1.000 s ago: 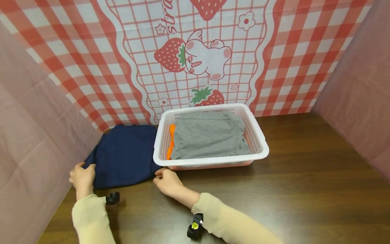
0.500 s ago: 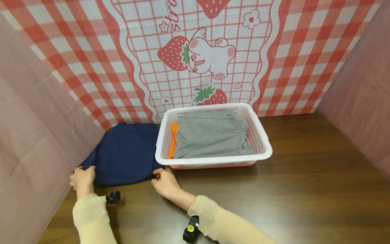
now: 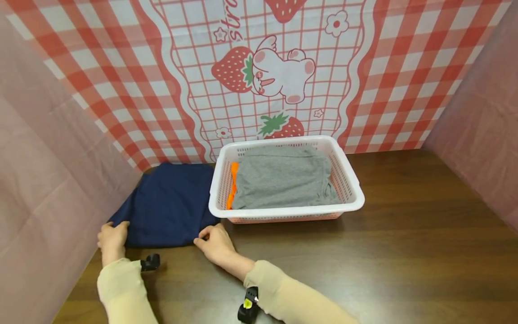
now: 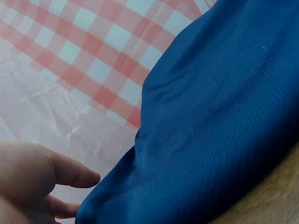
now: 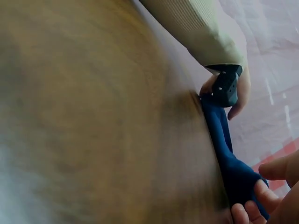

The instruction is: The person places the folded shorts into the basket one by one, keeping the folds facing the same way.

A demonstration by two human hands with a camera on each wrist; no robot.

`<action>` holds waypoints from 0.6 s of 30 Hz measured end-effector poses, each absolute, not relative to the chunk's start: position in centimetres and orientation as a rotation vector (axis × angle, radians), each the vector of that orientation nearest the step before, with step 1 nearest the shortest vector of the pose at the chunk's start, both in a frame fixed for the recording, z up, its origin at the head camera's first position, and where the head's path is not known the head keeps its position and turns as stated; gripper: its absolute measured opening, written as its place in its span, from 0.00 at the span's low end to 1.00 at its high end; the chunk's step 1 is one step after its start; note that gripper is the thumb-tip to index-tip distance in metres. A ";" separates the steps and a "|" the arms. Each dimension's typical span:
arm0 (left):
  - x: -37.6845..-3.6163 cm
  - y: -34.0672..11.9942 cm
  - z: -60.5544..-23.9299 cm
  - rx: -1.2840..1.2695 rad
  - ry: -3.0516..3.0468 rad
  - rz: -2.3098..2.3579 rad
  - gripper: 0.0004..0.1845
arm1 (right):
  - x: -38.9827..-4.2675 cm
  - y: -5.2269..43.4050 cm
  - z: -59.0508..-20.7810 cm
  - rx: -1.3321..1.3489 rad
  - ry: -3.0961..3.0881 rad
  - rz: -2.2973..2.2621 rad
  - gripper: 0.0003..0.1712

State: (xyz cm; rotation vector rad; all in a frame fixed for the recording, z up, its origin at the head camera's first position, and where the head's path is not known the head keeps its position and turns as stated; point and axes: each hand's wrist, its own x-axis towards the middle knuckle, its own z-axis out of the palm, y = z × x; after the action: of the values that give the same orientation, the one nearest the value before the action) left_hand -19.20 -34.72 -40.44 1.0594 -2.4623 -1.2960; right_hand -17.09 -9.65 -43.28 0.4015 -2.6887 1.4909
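A folded navy cloth [image 3: 167, 207] lies on the desk [image 3: 364, 252], far left, just beside a white basket [image 3: 348, 204]. The left hand [image 3: 111, 238] pinches its near left corner; the right hand [image 3: 214, 243] pinches its near right corner, fingers curled on the edge.

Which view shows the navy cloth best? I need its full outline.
The head view: the whole folded navy cloth lies beside the basket. The left wrist view shows only close-up fabric; the right wrist view only its near edge, pinched.
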 end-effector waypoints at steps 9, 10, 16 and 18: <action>-19.0 -34.8 -40.4 1.059 -2.447 -1.304 0.34 | -17.0 -10.0 -43.3 0.331 -2.749 1.388 0.07; -19.0 -34.8 -40.4 1.058 -2.444 -1.302 0.34 | -17.0 -10.1 -43.3 0.319 -2.752 1.371 0.06; -18.9 -34.9 -40.4 1.061 -2.428 -1.303 0.34 | -16.9 -10.1 -43.1 0.290 -2.759 1.376 0.06; -18.8 -35.0 -40.4 1.070 -2.423 -1.303 0.33 | -16.7 -9.9 -43.0 0.279 -2.757 1.429 0.06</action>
State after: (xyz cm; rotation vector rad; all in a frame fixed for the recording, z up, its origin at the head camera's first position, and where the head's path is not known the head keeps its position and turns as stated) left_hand -18.75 -35.01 -40.45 1.0702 -2.4231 -1.3032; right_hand -16.75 -9.91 -43.04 0.2791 -2.7572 1.4288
